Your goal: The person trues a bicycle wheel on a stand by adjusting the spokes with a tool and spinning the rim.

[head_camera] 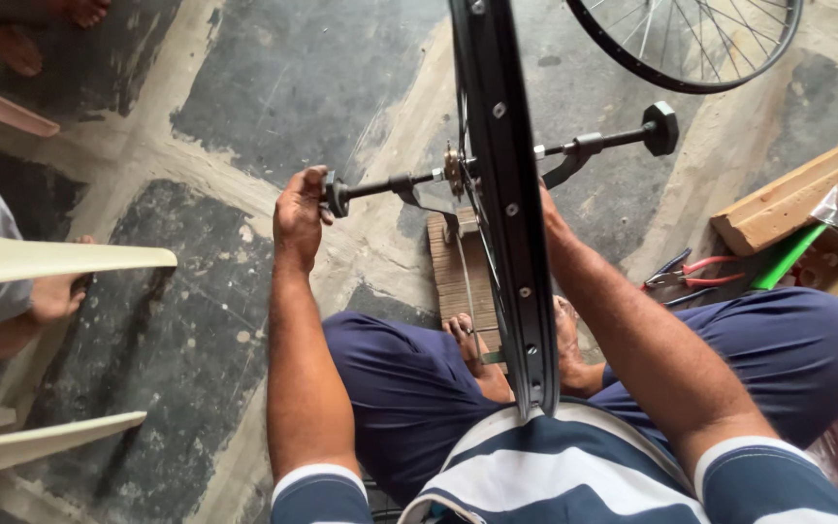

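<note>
Striped navy-and-white shirt [574,475] fills the bottom edge, with a black metal bicycle wheel rim [508,204] standing upright above the person's lap, mounted in a truing stand on the cracked concrete floor [273,87]. Left of the rim, the left hand [300,215] grips the black round knob [335,194] ending the stand's axle rod. Behind the rim, the right hand is hidden; its grip cannot be told. Red-handled pliers [695,274] lie right of the rim.
</note>
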